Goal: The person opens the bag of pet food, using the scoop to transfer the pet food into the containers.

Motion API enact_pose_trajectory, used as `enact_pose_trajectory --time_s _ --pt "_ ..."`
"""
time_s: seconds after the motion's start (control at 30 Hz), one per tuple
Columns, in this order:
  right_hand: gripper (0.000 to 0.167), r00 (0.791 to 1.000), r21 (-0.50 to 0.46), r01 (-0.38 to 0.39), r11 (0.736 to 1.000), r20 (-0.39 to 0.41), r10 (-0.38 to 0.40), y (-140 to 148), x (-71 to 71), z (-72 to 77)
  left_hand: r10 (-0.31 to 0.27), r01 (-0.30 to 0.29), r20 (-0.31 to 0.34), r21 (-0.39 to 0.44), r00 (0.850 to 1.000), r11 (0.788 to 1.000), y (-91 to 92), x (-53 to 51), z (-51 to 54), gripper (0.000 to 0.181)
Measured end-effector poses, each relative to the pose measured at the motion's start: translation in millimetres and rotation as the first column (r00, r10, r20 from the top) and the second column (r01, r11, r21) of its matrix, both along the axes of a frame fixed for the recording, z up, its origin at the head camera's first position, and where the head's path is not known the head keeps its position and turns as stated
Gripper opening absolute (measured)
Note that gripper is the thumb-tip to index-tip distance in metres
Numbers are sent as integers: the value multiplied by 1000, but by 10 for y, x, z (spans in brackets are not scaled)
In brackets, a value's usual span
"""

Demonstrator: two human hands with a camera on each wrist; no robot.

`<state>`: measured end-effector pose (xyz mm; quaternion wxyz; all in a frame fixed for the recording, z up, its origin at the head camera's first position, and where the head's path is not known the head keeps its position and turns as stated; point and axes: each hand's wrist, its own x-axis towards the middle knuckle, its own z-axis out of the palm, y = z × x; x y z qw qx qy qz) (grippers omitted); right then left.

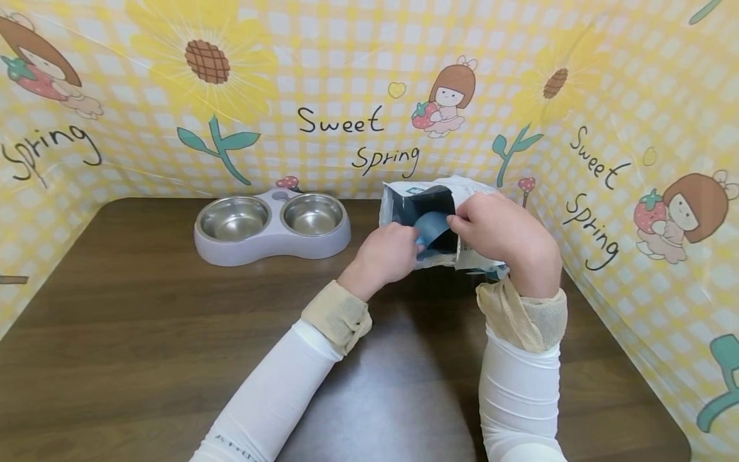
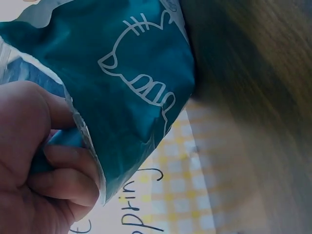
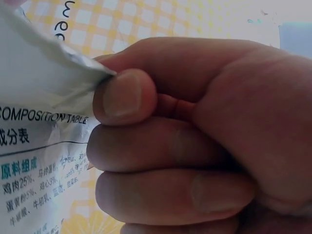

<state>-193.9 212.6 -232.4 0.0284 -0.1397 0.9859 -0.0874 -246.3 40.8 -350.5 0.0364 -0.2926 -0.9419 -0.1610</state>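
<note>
The dark brown table (image 1: pixel 127 359) has wood grain and rounded corners. Behind its far edge and along its left and right edges stands a yellow-and-white checked sheet (image 1: pixel 335 70), printed with sunflowers (image 1: pixel 208 61), cartoon figures (image 1: pixel 447 106) and words (image 1: pixel 340 120). Toward the near edge, pale light (image 1: pixel 398 391) reflects.

In the head view we look forward and down over the left fingers (image 1: pixel 410 239) and right fingers (image 1: pixel 460 223) to the cloth (image 1: pixel 340 77) beyond them. Each wrist view sets us close: the left faces the bag (image 2: pixel 131 92) at its fingers, the right its own fingers beside the bag. All three share bag and cloth.
</note>
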Motion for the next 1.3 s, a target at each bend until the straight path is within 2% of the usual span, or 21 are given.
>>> enact_pose_trajectory --time_s 0.1,0.17,0.27,0.37,0.57,0.7,0.8,0.87,1.03,1.13,1.2,1.3 --pt "46 1000 -1 -11 1000 -1 11 -1 -6 -7 6 -11 80 67 997 998 -21 -33 3 26" --pt "47 1000 5 -19 1000 -7 19 -1 -12 -13 22 -41 155 117 988 992 -34 -50 7 29" --pt "47 1000 9 -28 1000 -10 28 2 -17 -17 61 -108 254 177 965 978 -61 -73 24 34" --pt "47 999 8 -39 999 -12 40 9 -19 -20 81 -160 328 220 941 962 -96 -97 38 39" --pt "45 999 -10 -42 999 -4 42 36 -24 -11 38 -183 423 306 906 934 -184 -144 76 43" --pt "46 1000 -17 -25 1000 -13 25 62 -22 -4 -2 -222 502 386 865 895 -272 -148 124 41" --pt "48 999 -21 -29 999 -23 28 82 -23 -8 -42 -269 580 439 813 857 -340 -142 154 41" --pt "50 999 -24 -35 999 -24 35 90 -24 -9 -52 -296 610 455 791 840 -379 -128 179 40" --pt "50 999 -21 -37 999 -27 37 88 -23 -8 -80 -340 657 485 750 806 -473 -120 209 39" --pt "49 999 -22 -36 999 -23 35 86 -22 -3 -121 -352 684 508 719 786 -519 -143 203 39" --pt "49 999 -26 -33 999 -18 33 89 -24 -1 -140 -353 694 517 707 779 -538 -152 195 38" --pt "49 999 -35 -34 999 -12 34 94 -26 5 -156 -354 700 524 697 774 -555 -164 190 39"
